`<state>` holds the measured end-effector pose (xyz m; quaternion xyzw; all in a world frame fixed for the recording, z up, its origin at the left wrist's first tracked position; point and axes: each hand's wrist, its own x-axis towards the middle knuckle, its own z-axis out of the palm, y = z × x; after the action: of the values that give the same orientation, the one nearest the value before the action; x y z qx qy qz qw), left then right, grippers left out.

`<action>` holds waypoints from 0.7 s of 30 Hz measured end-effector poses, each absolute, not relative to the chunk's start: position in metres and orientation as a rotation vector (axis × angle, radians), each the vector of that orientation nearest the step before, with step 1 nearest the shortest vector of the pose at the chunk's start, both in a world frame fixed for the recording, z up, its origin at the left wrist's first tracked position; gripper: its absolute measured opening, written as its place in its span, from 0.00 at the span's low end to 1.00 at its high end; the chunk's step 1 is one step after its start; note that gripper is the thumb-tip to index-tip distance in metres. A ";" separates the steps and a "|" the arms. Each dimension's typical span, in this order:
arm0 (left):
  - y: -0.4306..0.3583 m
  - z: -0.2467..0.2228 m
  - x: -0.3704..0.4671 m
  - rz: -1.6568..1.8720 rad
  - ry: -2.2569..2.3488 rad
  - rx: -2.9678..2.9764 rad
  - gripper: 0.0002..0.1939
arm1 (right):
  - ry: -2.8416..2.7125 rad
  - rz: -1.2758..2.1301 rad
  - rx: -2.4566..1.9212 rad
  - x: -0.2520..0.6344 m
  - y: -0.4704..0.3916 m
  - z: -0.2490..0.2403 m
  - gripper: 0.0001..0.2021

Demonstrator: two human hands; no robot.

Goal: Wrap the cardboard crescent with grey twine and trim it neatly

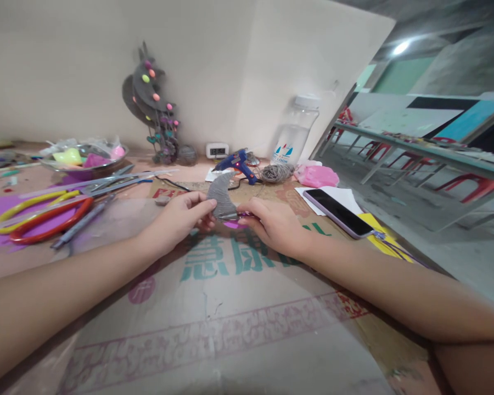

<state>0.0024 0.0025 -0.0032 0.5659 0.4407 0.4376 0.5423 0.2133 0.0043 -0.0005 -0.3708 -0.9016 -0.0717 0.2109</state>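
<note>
A grey crescent wrapped in yarn [222, 198] is held up over the cardboard. My left hand [188, 218] is closed on its left side, thumb in front and fingers behind. My right hand [271, 222] is pinched at the crescent's lower right end, around a small shiny purple thing [243, 214] mostly hidden by the fingers. A flat pink-purple piece [233, 224] shows just under the crescent. Beyond the hands lie a blue glue gun [237, 163] with a red light lit and a ball of grey yarn [276, 173].
Scissors with red and yellow handles [51, 220] lie left, near a metal bowl [115, 163]. A decorated grey moon ornament [154, 99] leans against the wall. A water bottle [293, 131] stands behind the yarn; a phone [338, 213] lies right. Printed cardboard [214, 329] covers the table.
</note>
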 end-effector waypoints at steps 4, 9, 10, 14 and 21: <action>0.003 -0.003 0.002 1.025 1.038 1.319 0.11 | -2.513 -0.179 -1.041 0.213 0.004 0.001 0.15; 0.003 -0.005 0.001 1.008 1.021 1.308 0.10 | -2.512 -0.199 -1.011 0.214 0.005 -0.001 0.14; 0.003 -0.005 0.001 1.006 1.021 1.307 0.10 | -2.510 -0.199 -1.007 0.214 0.005 -0.001 0.14; 0.002 -0.003 0.002 1.001 1.028 1.293 0.10 | -2.501 -0.162 -1.004 0.214 0.005 -0.002 0.13; 0.003 -0.004 0.002 1.013 1.034 1.288 0.11 | -2.431 -0.085 -1.041 0.215 0.006 -0.001 0.13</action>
<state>0.0025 0.0031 -0.0043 0.5479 0.4399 0.4307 0.5663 0.2149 0.0058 -0.0007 -0.3814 -0.8907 -0.0313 0.2454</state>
